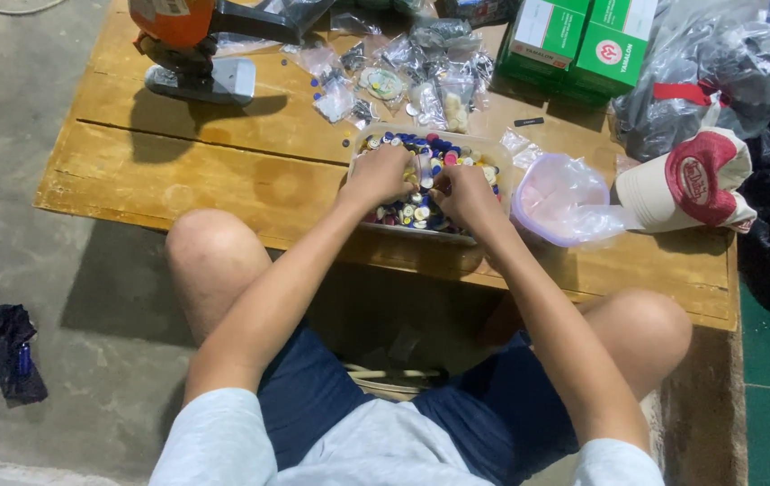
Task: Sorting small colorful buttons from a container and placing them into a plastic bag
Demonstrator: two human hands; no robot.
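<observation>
A clear rectangular plastic tray [498, 149] full of small coloured buttons [439, 151] sits on the low wooden table [223, 162] in front of me. My left hand [380, 174] rests inside the tray on the buttons, fingers curled down into them. My right hand [462, 191] is beside it, also among the buttons, fingertips pinched together near the middle of the tray. Whether either hand grips a button is hidden by the fingers.
A round clear tub lined with a plastic bag [561, 200] stands right of the tray, with a red and cream cap [693, 180] beyond it. Small plastic bags [403, 72], green boxes [578, 40] and an orange-topped machine [189, 45] lie at the back. My knees flank the table's edge.
</observation>
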